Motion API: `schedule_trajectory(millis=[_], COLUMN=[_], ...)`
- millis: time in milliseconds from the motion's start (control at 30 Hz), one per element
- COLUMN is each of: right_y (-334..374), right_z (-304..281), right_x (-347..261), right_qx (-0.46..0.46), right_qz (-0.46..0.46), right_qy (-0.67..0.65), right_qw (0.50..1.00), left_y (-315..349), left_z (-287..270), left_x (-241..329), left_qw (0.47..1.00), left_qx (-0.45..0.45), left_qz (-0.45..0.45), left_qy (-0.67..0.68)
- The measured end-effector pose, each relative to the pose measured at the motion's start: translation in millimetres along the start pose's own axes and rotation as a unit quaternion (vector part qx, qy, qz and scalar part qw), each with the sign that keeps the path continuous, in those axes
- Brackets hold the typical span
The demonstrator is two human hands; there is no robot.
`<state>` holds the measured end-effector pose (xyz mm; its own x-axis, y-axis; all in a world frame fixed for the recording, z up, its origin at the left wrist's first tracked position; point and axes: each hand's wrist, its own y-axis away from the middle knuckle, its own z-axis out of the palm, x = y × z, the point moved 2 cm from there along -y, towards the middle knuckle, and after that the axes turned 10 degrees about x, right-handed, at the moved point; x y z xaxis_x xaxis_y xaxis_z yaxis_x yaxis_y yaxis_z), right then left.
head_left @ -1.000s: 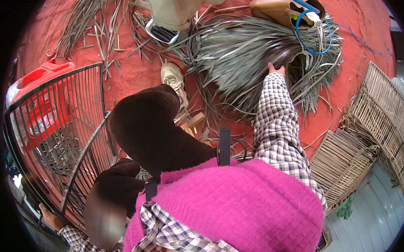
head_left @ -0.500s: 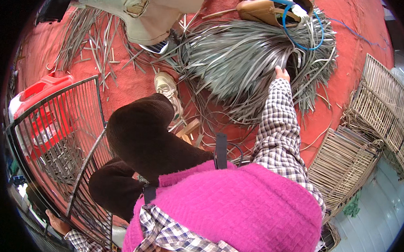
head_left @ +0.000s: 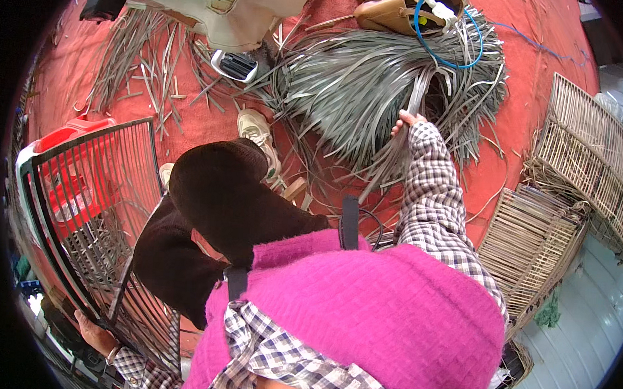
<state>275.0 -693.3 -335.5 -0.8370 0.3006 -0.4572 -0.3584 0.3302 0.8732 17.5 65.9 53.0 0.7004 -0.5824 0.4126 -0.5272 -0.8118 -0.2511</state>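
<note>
My right hand (head_left: 408, 120) is closed on a small bunch of long, flat grey strips, drawn partly out of a big heap of strips (head_left: 351, 85) on the floor. The held strips run from the heap through my fingers and hang down below them. At the lower left, my left hand (head_left: 97, 334) grips the near edge of a dark-framed slatted basket (head_left: 103, 185), its fingers partly hidden at the frame. The basket stands tilted beside my knee, with narrow, spaced slats.
Brown bag (head_left: 385, 15) and blue loop (head_left: 483, 45) lie on the heap. Pale seat-like piece (head_left: 225, 13) is at the top. Red-and-white container (head_left: 70, 139) stands behind the basket. Tan slatted baskets (head_left: 532, 239) are stacked at right. Loose strips (head_left: 150, 62) litter the red floor covering (head_left: 210, 127).
My right hand has moved slightly left and back from the heap, pulling a bunch of strips out with it. My left hand stays at the basket's edge; the basket has shifted slightly.
</note>
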Motion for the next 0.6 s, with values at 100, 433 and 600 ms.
schedule_trajectory(millis=[100,433,600], right_y=[25,20,48], right_z=[20,41,64], right_x=[25,2,15], right_qx=[-0.059,-0.019,-0.123], right_qz=[-0.01,-0.296,-0.361], right_qy=[-0.085,0.473,0.372], right_qw=[0.995,0.83,0.846], left_y=[3,21,27], left_z=[4,15,18], left_x=[0,15,27], left_qw=[1.0,0.993,0.998], left_qx=[-0.003,-0.071,-0.033], left_qz=[0.007,0.078,0.041], left_qy=[-0.022,0.059,0.042])
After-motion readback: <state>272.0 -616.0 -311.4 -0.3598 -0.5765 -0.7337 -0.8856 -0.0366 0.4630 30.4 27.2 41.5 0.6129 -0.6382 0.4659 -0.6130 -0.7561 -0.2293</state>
